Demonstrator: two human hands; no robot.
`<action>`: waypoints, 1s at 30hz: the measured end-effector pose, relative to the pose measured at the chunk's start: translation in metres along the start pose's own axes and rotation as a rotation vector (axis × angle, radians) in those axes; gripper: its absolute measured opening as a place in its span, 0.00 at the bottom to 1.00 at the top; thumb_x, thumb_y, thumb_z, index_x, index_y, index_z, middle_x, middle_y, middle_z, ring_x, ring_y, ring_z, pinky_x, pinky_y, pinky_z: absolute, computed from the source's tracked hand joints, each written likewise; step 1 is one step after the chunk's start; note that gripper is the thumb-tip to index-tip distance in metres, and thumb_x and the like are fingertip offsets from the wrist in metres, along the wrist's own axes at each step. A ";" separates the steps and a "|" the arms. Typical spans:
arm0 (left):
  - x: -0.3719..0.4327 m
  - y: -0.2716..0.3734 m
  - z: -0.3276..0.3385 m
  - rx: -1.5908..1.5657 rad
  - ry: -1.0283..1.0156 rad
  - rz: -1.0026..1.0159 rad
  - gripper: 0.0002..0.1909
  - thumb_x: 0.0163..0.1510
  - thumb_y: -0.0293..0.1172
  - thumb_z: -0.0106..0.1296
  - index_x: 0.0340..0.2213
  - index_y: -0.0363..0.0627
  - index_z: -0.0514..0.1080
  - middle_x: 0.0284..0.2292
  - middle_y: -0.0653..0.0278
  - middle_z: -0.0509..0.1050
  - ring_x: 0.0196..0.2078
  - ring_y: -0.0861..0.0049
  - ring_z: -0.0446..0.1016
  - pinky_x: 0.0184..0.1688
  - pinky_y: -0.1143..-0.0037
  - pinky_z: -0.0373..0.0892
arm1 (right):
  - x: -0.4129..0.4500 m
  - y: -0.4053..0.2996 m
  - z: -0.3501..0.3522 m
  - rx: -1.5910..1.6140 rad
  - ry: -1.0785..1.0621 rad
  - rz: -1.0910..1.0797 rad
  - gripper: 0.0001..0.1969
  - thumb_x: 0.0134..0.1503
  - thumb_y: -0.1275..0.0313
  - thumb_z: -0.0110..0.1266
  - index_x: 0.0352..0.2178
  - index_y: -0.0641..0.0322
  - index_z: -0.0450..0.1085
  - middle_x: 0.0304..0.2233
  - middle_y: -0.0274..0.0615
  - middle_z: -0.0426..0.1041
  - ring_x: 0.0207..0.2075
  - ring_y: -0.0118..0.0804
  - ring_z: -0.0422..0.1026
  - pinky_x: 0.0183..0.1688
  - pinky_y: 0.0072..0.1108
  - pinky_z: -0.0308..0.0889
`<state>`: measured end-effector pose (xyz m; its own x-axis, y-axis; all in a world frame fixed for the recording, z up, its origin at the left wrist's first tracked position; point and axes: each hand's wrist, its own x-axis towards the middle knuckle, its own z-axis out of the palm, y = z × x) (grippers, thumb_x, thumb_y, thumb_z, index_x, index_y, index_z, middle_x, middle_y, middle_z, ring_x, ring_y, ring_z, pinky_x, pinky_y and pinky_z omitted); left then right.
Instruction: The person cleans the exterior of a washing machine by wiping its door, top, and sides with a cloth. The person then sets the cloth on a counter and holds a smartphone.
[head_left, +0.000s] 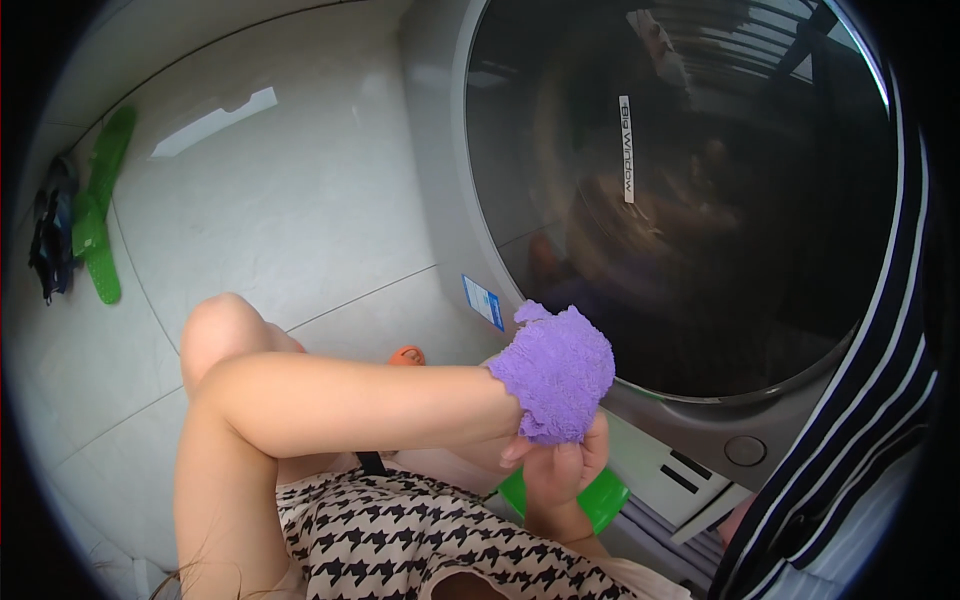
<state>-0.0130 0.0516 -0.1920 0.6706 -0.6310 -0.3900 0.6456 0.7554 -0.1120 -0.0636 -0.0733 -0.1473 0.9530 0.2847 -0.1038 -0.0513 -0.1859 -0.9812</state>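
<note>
A purple, crinkly lace-like cloth (559, 375) covers my left hand like a mitt. My left forearm (375, 401) reaches across from the left and ends inside it; the fingers beneath are hidden. From below, my right hand (562, 465) pinches the cloth's lower edge between thumb and fingers. Both hands are in front of the lower left rim of a large round dark glass door (675, 225) on a grey front-loading machine. Part of a green plastic object (604, 499) shows behind my right wrist.
Striped dark fabric (862, 315) hangs along the right side. White panels with black slots (679, 480) are at lower right. A foot in an orange shoe (407, 355) rests on the tiled floor (300, 202). Green plastic pieces (97, 225) and a dark item (54, 232) lie far left.
</note>
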 end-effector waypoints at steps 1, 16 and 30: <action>-0.007 0.003 0.004 -0.034 -0.008 -0.043 0.13 0.62 0.39 0.39 0.32 0.42 0.68 0.34 0.65 0.70 0.37 0.78 0.68 0.39 0.76 0.66 | 0.001 -0.001 -0.003 0.003 0.001 -0.005 0.06 0.61 0.78 0.35 0.36 0.70 0.60 0.23 0.51 0.73 0.22 0.35 0.72 0.27 0.25 0.71; 0.066 0.013 -0.016 1.038 0.103 1.492 0.22 0.46 0.28 0.58 0.43 0.47 0.66 0.42 0.58 0.63 0.44 0.59 0.64 0.48 0.66 0.63 | 0.081 -0.015 0.009 -1.018 0.331 -0.527 0.29 0.54 0.78 0.47 0.57 0.73 0.50 0.58 0.56 0.55 0.59 0.53 0.52 0.62 0.38 0.45; 0.135 0.002 -0.143 1.065 0.363 1.017 0.12 0.57 0.32 0.45 0.42 0.43 0.61 0.36 0.62 0.65 0.43 0.71 0.65 0.45 0.73 0.64 | 0.123 0.098 0.035 -1.337 -0.152 -0.233 0.17 0.54 0.73 0.45 0.46 0.68 0.65 0.46 0.47 0.68 0.49 0.48 0.62 0.54 0.33 0.56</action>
<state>0.0267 -0.0069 -0.3762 0.9594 0.2610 -0.1066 0.0385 0.2532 0.9667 0.0382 -0.0234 -0.2615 0.8531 0.5181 -0.0610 0.5129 -0.8544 -0.0831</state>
